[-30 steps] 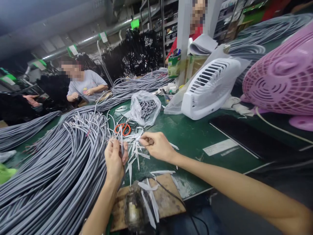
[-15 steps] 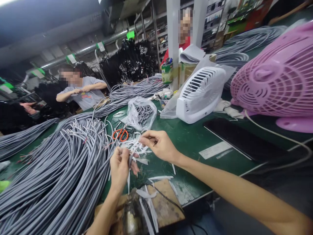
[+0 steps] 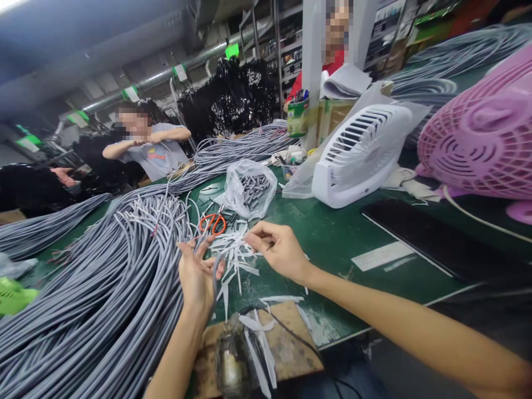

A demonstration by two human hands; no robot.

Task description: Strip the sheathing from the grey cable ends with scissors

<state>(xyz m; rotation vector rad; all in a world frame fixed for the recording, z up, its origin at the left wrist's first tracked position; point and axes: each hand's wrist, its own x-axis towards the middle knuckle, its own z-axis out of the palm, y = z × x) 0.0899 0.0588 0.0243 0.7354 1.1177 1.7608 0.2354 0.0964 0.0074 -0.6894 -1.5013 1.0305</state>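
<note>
My left hand is closed around the end of one grey cable that bends down past my palm. It belongs to the big bundle of grey cables spread over the left of the green table. My right hand pinches something small and thin that I cannot make out, just right of the cable end. Between and below the hands lie white paper strips. Orange-handled scissors rest just beyond my left hand.
A clear bag of small grey sleeves sits behind the scissors. A white fan and a pink fan stand to the right, a black mat before them. A wooden block lies at the near edge. Two other people sit across the table.
My left hand has shifted slightly and its fingers have loosened and spread around the cable end. My right hand has stayed pinched close beside it. The person opposite has raised their arms.
</note>
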